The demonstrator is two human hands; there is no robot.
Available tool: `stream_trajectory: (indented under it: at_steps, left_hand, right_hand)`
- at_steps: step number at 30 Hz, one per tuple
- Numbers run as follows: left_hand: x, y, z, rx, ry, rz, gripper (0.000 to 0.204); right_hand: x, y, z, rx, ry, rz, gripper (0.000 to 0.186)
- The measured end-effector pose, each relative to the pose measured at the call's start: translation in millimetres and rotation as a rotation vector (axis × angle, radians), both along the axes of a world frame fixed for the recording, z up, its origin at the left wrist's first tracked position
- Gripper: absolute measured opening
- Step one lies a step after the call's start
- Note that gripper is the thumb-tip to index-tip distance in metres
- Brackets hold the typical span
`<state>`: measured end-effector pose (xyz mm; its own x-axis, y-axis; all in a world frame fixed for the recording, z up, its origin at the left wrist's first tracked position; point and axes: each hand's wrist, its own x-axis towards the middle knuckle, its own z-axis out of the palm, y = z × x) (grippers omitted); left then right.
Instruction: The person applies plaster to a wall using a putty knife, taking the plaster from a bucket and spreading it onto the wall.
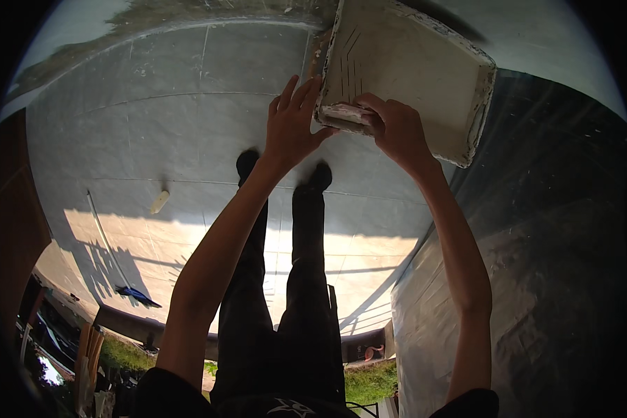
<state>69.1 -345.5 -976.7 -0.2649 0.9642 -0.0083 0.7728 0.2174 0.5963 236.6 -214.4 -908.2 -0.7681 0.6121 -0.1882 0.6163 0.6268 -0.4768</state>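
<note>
A shallow off-white tray-like piece (pixel 411 76) with a raised, chipped and stained rim is at the top, right of centre. Several dark lines run across its left part. At its near left corner my right hand (pixel 400 132) has its fingers curled round a pale pinkish-white lump (pixel 348 113), perhaps a cloth or a sponge. My left hand (pixel 290 129) is beside the same corner, fingers spread, thumb stretched toward the near rim. Whether the left fingertips touch the tray's left side, I cannot tell.
Grey tiled floor (pixel 188 132) lies below, with a sunlit strip nearer me. A broom with a blue head (pixel 138 297) and a small pale object (pixel 159 202) lie at left. At right hangs or lies a dark glossy sheet (pixel 522 251). My feet stand below my hands.
</note>
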Motion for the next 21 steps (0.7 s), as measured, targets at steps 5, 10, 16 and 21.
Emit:
stream_trajectory:
  at_steps: [5, 10, 16, 21]
  left_hand:
    - [2, -1, 0, 0.002, 0.006, 0.014, 0.100]
    - [2, -4, -2, 0.006, 0.006, 0.021, 0.101]
    - [-8, -14, 16, -0.014, -0.014, 0.025, 0.102]
    - [-35, -8, 66, 0.030, 0.024, 0.034, 0.091]
  right_hand:
    - [-10, 36, -11, -0.367, -0.027, 0.000, 0.031]
    - [-14, 53, -8, -0.568, -0.010, -0.097, 0.033]
    - [4, 64, 34, -0.845, 0.122, -0.336, 0.038]
    - [16, 59, 99, -0.943, 0.434, -0.565, 0.040]
